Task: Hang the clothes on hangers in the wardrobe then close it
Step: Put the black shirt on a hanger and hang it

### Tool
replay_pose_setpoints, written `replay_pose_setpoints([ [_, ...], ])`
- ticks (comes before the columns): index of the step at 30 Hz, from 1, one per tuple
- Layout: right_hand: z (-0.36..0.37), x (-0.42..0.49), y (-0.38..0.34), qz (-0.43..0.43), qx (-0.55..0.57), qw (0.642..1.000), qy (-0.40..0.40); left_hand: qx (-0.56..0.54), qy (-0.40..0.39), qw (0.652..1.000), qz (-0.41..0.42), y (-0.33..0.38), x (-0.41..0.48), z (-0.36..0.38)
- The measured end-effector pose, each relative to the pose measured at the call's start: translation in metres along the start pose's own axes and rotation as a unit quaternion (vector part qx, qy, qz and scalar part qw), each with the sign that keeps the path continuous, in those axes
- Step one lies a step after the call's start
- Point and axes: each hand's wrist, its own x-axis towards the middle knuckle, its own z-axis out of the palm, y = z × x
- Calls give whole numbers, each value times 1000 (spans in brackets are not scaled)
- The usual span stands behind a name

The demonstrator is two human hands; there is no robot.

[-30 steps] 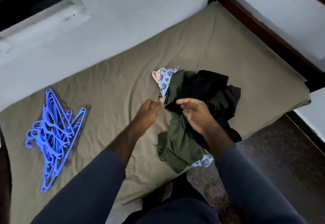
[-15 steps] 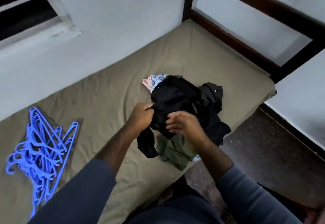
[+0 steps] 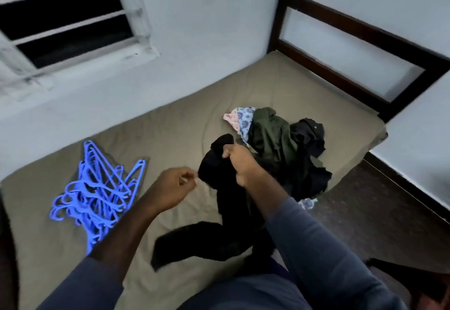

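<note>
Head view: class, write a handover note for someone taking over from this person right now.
Right hand grips the black garment, partly lifted off the bed.
Left hand holds nothing, beside it.
Blue hangers lie heaped on the bed's left; the clothes pile sits on its right.
Done: one garment picked out.
Left: put it on a hanger, hang everything, close the wardrobe (not in view).

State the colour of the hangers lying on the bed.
The hangers are bright blue, clearest in the head view.

An olive-sheeted mattress in a dark wooden bed frame lies below a barred window.
</note>
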Motion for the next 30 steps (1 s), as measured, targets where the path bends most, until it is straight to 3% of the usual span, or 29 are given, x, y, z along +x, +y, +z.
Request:
replay_pose_setpoints([
  [1,9,-9,-3,-10,-34,999,-32,30,73,997,13,-10,2,-8],
  [3,14,-21,-7,-29,-84,992,-94,64,105,992,43,-21,9,-21],
  [6,17,-39,-20,-91,-196,964,-157,86,31,988,127,-12,18,-30],
  [8,18,-50,-32,-114,-233,954,-149,54,-16,984,171,-2,24,-22],
  [12,9,-61,-61,-131,-220,956,-146,-102,-86,988,82,13,34,0],
  [14,-2,-57,-74,-167,-285,936,-120,-162,14,984,67,20,44,3],
  [15,-7,-52,-79,-202,-354,910,-74,-170,96,979,58,26,50,-1],
  [17,-18,-36,-88,-263,-528,807,34,-156,243,956,45,41,64,-21],
  [19,-26,-25,-98,-261,-618,736,95,-130,326,934,70,64,72,-52],
  [26,-2,-24,-195,-376,-615,651,239,-117,460,870,135,137,85,-146],
  [30,27,-57,-277,-462,-643,540,286,-60,489,857,154,162,94,-206],
])
